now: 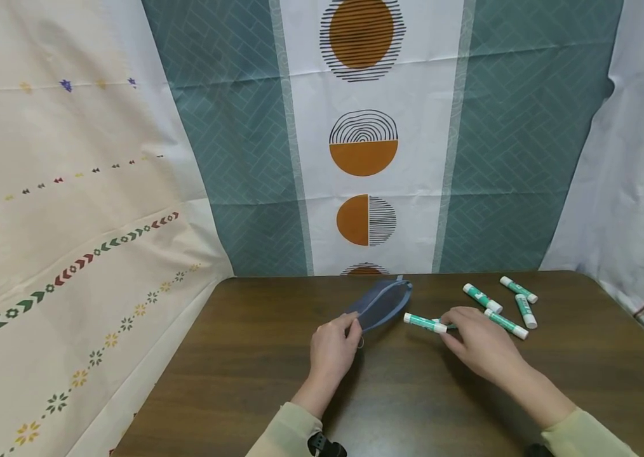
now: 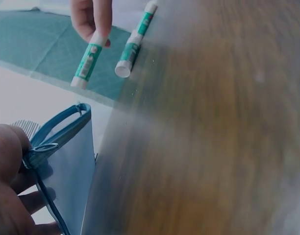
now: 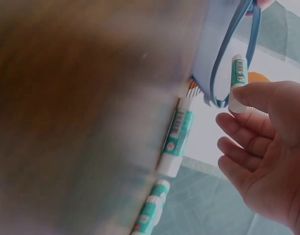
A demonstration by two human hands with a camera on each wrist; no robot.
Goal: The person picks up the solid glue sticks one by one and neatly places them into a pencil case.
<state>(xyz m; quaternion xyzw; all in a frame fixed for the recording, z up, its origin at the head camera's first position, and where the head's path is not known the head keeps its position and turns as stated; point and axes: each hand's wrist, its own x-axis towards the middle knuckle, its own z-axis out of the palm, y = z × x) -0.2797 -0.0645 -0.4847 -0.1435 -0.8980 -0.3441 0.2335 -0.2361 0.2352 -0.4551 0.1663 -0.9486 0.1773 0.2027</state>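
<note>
My left hand (image 1: 333, 349) grips the edge of a blue zippered pouch (image 1: 369, 302), whose mouth gapes toward the right. In the left wrist view, its fingers lie against the side of the pouch (image 2: 71, 171). Thumb and fingers of my right hand (image 1: 484, 346) pinch a green-and-white glue stick (image 1: 425, 322) by one end. The free end of that glue stick (image 3: 239, 73) points at the pouch mouth, and the right wrist view shows the other fingers loosely bent.
Several more glue sticks (image 1: 482, 298) lie loosely grouped on the brown wooden table (image 1: 413, 406), beyond and beside my right hand. A patterned cloth (image 1: 362, 95) hangs behind the table, and a cream cloth (image 1: 70, 222) hangs at the left.
</note>
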